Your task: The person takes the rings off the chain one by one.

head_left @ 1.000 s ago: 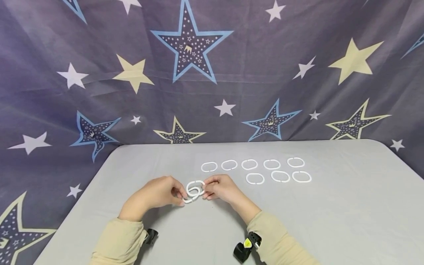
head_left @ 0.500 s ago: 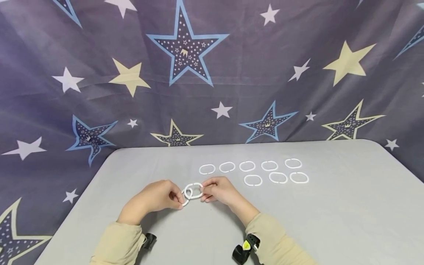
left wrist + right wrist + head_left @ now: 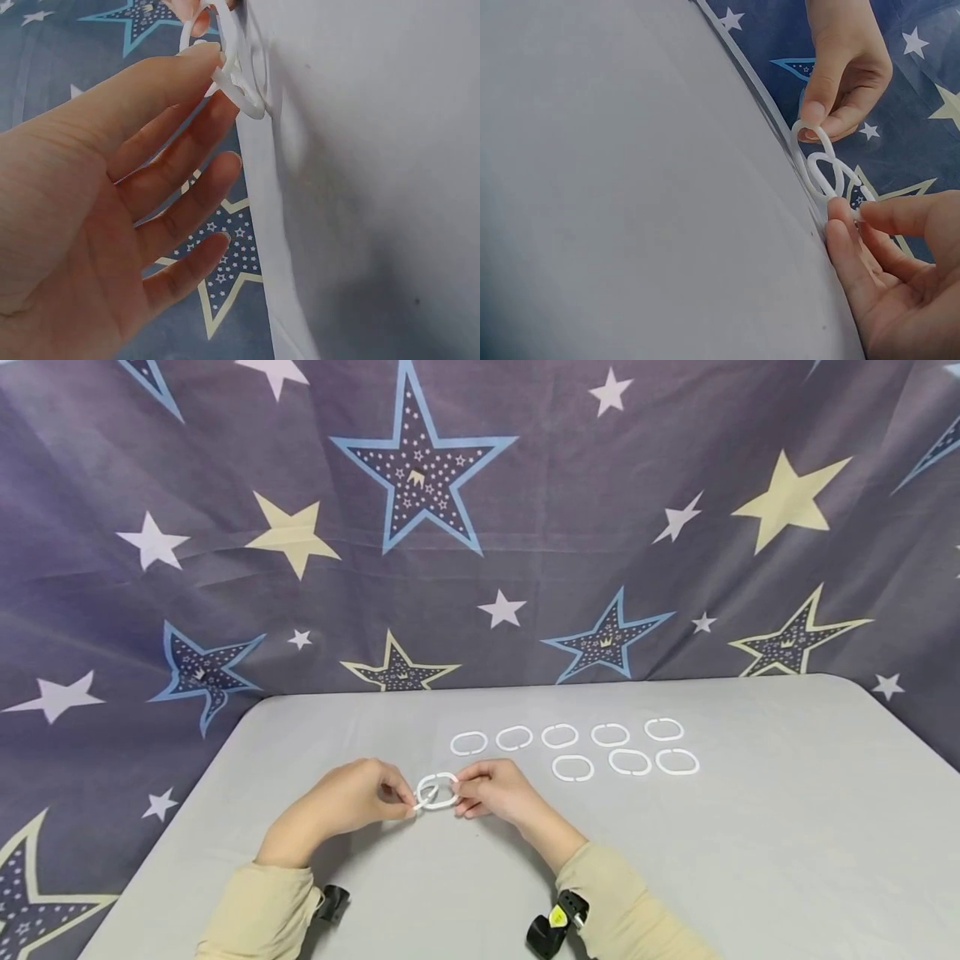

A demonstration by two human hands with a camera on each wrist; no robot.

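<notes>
Two white oval plastic rings, each with a small gap in its side, hang linked through one another above the table. My left hand (image 3: 348, 797) pinches the left ring (image 3: 796, 154) between thumb and index finger; its other fingers spread loosely in the left wrist view. The right ring (image 3: 438, 807) is pinched at its right end by the thumb and fingers of my right hand (image 3: 495, 792). In the right wrist view the two rings cross, the left one tilted on edge. Fingertips hide the gripped ends of both.
Several more white oval rings (image 3: 572, 779) lie flat in two rows behind and to the right of my hands on the grey-covered table (image 3: 750, 860). A dark star-printed curtain (image 3: 510, 652) hangs behind the table's far edge.
My left hand has turned its ring, which was lying more flat across the other and now stands tilted through it. The right hand has drawn its ring slightly level. The head view shifted a little.
</notes>
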